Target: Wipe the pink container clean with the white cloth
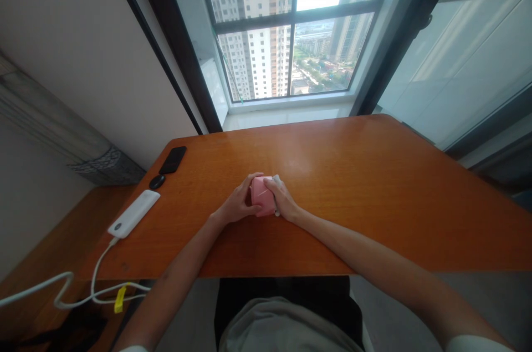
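Note:
A small pink box-like object [260,203] with rounded corners rests at the middle of the wooden table, between my two hands. My left hand [239,202] grips its left side, with the fingers over the far edge and the thumb at the near edge. On the right side my right hand [285,200] is closed around a pale grey, cloth-like piece [277,179] and presses it against the pink object. My right thumb lies over the pink top. Most of the pale piece is hidden under my right fingers.
The wooden table [353,185] spreads out under my hands. To the left lie a black phone [173,159], a small round black item [157,182] and a white power strip [134,214]. A white cable [95,274] with a yellow tag [120,299] hangs off the near left. A window [291,52] stands beyond.

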Available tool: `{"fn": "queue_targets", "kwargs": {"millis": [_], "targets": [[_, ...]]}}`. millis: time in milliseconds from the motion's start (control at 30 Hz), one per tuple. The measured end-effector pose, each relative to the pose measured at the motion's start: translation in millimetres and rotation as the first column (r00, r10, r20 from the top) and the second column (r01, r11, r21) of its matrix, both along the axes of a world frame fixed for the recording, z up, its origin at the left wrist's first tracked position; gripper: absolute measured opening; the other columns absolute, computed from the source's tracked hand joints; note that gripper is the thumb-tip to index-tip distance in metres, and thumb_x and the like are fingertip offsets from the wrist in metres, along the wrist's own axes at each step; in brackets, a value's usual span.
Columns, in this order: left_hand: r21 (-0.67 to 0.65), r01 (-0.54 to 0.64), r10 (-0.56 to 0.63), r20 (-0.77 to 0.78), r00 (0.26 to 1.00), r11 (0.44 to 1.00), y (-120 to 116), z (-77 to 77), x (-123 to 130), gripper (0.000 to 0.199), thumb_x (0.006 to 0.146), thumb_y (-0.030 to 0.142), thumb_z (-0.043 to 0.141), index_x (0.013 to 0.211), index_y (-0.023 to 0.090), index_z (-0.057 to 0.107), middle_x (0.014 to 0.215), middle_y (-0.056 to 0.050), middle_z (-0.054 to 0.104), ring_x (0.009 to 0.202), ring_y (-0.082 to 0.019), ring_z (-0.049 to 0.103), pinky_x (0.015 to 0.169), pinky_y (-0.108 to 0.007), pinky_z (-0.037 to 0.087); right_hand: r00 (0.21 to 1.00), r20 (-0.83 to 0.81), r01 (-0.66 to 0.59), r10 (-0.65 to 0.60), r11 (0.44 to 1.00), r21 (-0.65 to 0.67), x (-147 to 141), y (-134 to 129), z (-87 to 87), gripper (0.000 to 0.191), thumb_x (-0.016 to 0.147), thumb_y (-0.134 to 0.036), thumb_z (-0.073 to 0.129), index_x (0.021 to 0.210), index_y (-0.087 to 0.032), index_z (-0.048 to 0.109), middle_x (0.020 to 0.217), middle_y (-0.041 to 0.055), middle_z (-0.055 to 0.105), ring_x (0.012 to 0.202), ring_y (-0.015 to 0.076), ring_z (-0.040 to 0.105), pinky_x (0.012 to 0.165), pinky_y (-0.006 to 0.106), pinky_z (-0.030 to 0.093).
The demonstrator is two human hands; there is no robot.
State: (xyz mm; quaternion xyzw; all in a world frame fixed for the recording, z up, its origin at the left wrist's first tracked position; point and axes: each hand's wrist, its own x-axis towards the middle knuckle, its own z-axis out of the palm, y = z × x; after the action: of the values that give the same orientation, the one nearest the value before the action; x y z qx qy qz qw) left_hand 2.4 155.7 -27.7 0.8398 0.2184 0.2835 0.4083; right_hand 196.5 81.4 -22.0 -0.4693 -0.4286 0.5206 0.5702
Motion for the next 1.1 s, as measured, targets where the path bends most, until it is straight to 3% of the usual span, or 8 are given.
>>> {"fn": "queue_targets", "kwargs": {"millis": [333,467,633,733,833,933,1100], "targets": [[0.037,0.001,-0.001,-0.004,1.000,0.999,-0.3,2.6,-0.5,0.106,0.085,0.081,0.081,0.164,0.022,0.043,0.156,-0.018,0.061,0.133,-0.041,0.068,0.116,-0.054,0.056,1.000,-0.012,-0.008,0.008,1.000,0.002,0.2,0.7,-2.7,0.053,0.091,-0.074,0.068,0.087,-0.022,0.061,0.069,-0.0038,0.053,0.058,0.0140,0.047,0.047,0.025,0.035],[0.067,0.024,-0.024,-0.004,1.000,0.997,0.1,1.3,-1.5,0.110,0.086,0.082,0.079,0.170,0.025,0.036,0.166,-0.019,0.053,0.145,-0.043,0.061,0.124,-0.058,0.051,1.000,-0.006,-0.004,0.004,1.000,0.028,-0.3,0.0,1.1,0.052,0.090,-0.073,0.068,0.086,-0.022,0.061,0.070,-0.0030,0.054,0.061,0.0143,0.047,0.049,0.025,0.038],[0.226,0.029,-0.037,0.030,0.999,0.974,3.1,3.5,-6.4,0.114,0.087,0.078,0.082,0.175,0.029,0.028,0.177,-0.020,0.037,0.162,-0.045,0.044,0.134,-0.065,0.040,1.000,-0.005,-0.013,0.013,0.999,0.044,-0.5,-1.6,7.4,0.050,0.091,-0.071,0.068,0.083,-0.023,0.059,0.068,-0.0038,0.051,0.059,0.0136,0.046,0.048,0.025,0.038],[0.357,0.052,-0.050,-0.014,0.999,0.933,6.5,6.5,-11.6,0.124,0.079,0.075,0.092,0.176,0.031,0.027,0.179,-0.022,0.034,0.166,-0.048,0.038,0.134,-0.069,0.038,1.000,-0.014,-0.018,0.018,1.000,0.011,-0.3,-2.8,12.2,0.051,0.091,-0.072,0.068,0.080,-0.024,0.055,0.065,-0.0045,0.049,0.055,0.0128,0.045,0.043,0.024,0.034],[0.468,0.076,-0.039,-0.088,0.995,0.881,7.8,8.7,-14.7,0.139,0.067,0.075,0.099,0.176,0.034,0.024,0.179,-0.023,0.035,0.164,-0.049,0.041,0.132,-0.070,0.042,0.999,-0.034,-0.035,0.034,0.999,-0.031,-0.4,-3.1,15.0,0.051,0.090,-0.073,0.068,0.081,-0.024,0.057,0.064,-0.0047,0.049,0.051,0.0124,0.044,0.038,0.023,0.031],[0.529,0.072,0.009,-0.149,0.989,0.845,6.0,9.3,-14.2,0.138,0.071,0.071,0.100,0.177,0.032,0.021,0.177,-0.022,0.040,0.162,-0.046,0.046,0.132,-0.068,0.044,0.999,-0.047,-0.028,0.026,0.999,-0.042,-0.8,-1.7,13.5,0.052,0.089,-0.075,0.069,0.082,-0.025,0.057,0.065,-0.0042,0.051,0.049,0.0130,0.045,0.035,0.024,0.030],[0.497,0.021,0.056,-0.139,0.989,0.868,2.1,8.6,-11.0,0.124,0.075,0.065,0.099,0.172,0.028,0.032,0.171,-0.021,0.049,0.158,-0.044,0.053,0.131,-0.064,0.047,0.999,-0.049,0.009,-0.011,1.000,-0.022,-0.8,2.7,5.3,0.050,0.091,-0.073,0.068,0.080,-0.025,0.056,0.065,-0.0024,0.053,0.054,0.0150,0.046,0.040,0.026,0.034]]}}
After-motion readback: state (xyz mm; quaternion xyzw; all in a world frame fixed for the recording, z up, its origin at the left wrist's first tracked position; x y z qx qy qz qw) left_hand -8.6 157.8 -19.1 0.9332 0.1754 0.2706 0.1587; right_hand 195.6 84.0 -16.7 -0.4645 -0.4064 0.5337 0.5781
